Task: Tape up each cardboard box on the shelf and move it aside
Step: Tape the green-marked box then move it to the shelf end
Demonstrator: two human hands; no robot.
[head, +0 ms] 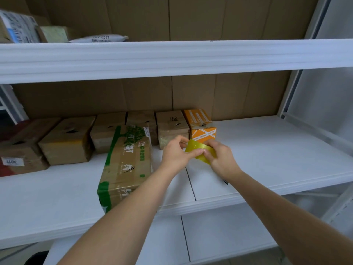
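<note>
Both hands meet above the middle shelf (267,150), just right of its centre, and share one roll of yellowish tape (200,153). The left hand (176,152) has its fingers curled, with thumb and fingertips pinching the near edge of the roll. The right hand (219,155) wraps curled fingers over the right side of the roll and covers much of it; whether a loose tape end is lifted cannot be determined. The shelf is a white board whose front edge runs from lower left to right, with a seam between two panels just below the hands. To the right of the hands the board surface offers a broad open area up to the white upright at the far right. To the left, a long box with green print (126,165) lies lengthwise, its near end at the front edge and partly hidden by the left forearm. Behind it, a row of brown boxes (66,142) stands along the cardboard back wall (229,92), the leftmost cut off by the frame. An orange box (202,125) ends the row on the right, directly behind the hands; its lower front is hidden by them. A small dark object (226,182) lies on the board beside the right forearm and is too small to identify. The upper shelf (172,56) carries packages at its left end, blurred and partly cut off.
</note>
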